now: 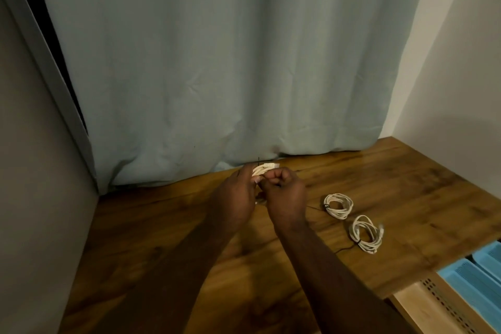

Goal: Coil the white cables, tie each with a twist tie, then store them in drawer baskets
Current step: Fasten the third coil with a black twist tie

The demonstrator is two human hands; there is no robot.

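Note:
My left hand (235, 198) grips a coiled white cable (262, 168) above the wooden table (162, 225), near its back edge. A thin black twist tie (259, 161) sticks up from the coil. My right hand (284, 192) is curled tight against the coil and pinches at it; the tie end in its fingers is hidden. Two more coiled white cables lie on the table to the right, one (339, 205) with a dark tie on its left side, the other (366, 233) nearer to me, also tied.
A pale green curtain (217, 62) hangs down to the table's back edge. At the lower right an open drawer holds blue baskets (469, 276) and a beige perforated basket (433, 304). A thin black tie (345, 249) lies on the table by the nearer coil.

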